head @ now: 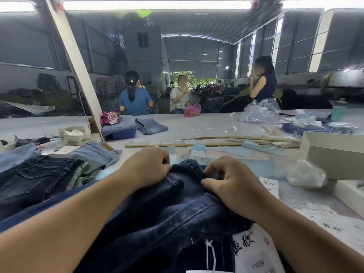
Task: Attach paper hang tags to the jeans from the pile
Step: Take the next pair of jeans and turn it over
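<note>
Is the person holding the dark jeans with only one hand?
No, both hands grip the dark jeans: the left hand and the right hand each pinch the denim near its top edge.

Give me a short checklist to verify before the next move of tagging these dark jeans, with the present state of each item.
1. Left hand grips the dark jeans: ok.
2. Right hand pinches the same waist edge: ok.
3. Paper tags lie beyond the hands: ok.
4. Tag already in a hand: cannot tell.
5. Pile of jeans on the left: ok.
</note>
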Motion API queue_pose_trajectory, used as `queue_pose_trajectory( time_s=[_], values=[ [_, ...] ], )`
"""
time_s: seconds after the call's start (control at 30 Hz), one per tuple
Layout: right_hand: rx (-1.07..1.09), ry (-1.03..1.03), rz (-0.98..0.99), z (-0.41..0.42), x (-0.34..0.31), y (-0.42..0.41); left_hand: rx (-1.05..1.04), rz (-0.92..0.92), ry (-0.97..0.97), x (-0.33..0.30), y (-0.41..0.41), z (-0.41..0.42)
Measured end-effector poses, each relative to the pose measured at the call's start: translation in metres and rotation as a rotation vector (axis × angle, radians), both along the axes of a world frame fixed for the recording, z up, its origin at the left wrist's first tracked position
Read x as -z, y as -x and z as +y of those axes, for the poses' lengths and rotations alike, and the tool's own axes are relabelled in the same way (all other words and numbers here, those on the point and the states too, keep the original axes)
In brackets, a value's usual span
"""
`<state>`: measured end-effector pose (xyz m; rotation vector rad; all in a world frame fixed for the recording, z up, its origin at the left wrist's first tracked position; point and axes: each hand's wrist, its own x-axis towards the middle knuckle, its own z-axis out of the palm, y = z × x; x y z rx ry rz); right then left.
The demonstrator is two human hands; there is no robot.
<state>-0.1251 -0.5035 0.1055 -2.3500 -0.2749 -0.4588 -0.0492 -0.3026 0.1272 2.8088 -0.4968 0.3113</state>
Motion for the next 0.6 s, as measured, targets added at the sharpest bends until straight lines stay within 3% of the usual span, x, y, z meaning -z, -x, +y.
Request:
queue_pose_trajectory(
  time_s=[0.1,0.23,0.4,0.5,0.57,0.6],
  values=[
    [-0.01,-0.146,-0.012,-0.001,-0.007,-0.006,-0.022,-0.053,0.017,-0.017,-0.003,-0.007],
    [0.017,-0.379,0.004,-0.005,-0.011,-0.015,-0.03,-0.208,0.282,-0.018,-0.002,-0.022],
    [-0.083,-0.559,0.342,-0.014,-0.005,-0.016,0.051,-0.105,0.1,0.021,0.002,-0.038],
    [-0.203,-0.779,0.416,-0.019,-0.007,-0.014,0.01,-0.26,0.08,0.015,0.002,-0.034],
    [-0.274,-0.781,0.387,-0.018,-0.011,-0.013,0.014,-0.431,0.219,0.004,0.009,-0.033],
    [-0.31,-0.747,0.363,-0.015,-0.012,-0.012,0.005,-0.382,0.301,-0.003,0.013,-0.033]
  ],
)
